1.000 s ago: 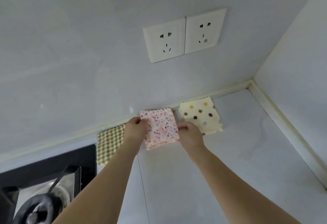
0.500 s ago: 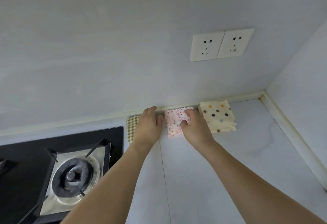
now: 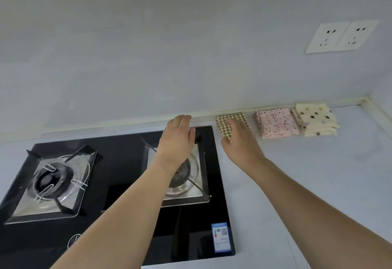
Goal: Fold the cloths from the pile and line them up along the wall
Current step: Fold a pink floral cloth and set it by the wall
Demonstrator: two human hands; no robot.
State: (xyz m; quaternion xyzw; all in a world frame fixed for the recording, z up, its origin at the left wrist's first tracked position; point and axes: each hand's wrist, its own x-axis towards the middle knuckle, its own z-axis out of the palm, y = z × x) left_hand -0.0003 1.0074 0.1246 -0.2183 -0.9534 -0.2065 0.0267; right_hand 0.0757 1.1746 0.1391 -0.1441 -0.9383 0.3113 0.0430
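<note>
Left hand: the left hand (image 3: 177, 139) hangs palm down over the far right corner of the hob, its fingers (image 3: 182, 120) straight and close together, holding nothing; their tips reach toward the pale strip at the foot of the wall.
Right hand: the right hand (image 3: 238, 141) lies palm down with relaxed, nearly straight fingers (image 3: 232, 124) over the near left part of the checked cloth; whether they press on it or hover just above cannot be told, and nothing is pinched.
Checked cloth: a small folded square cloth in green-and-cream check (image 3: 235, 121) lies flat on the counter, partly under the right fingers, its far edge close to the wall.
Pink cloth: a folded square cloth, pink with small dark speckles (image 3: 275, 123), lies just to the right of the right fingers, beside the checked one with a narrow gap between them.
Dotted cloth: a folded cream cloth with brown and yellow dots (image 3: 316, 122), its layers showing at the near edge, sits further right again, touching or almost touching the pink one, near the corner of the walls.
Row: the three folded cloths stand in one line along the wall, all on the right-hand side of the left fingers.
Hob: a black glass two-burner gas hob (image 3: 127, 183) lies below and to the left of both hands; a blue-and-white label (image 3: 221, 237) is stuck at its near right corner.
Counter: a pale grey worktop (image 3: 318, 183) carries the cloths.
Wall: a grey wall (image 3: 148, 46) with a white double socket (image 3: 341, 37) above and to the right of the fingers.
</note>
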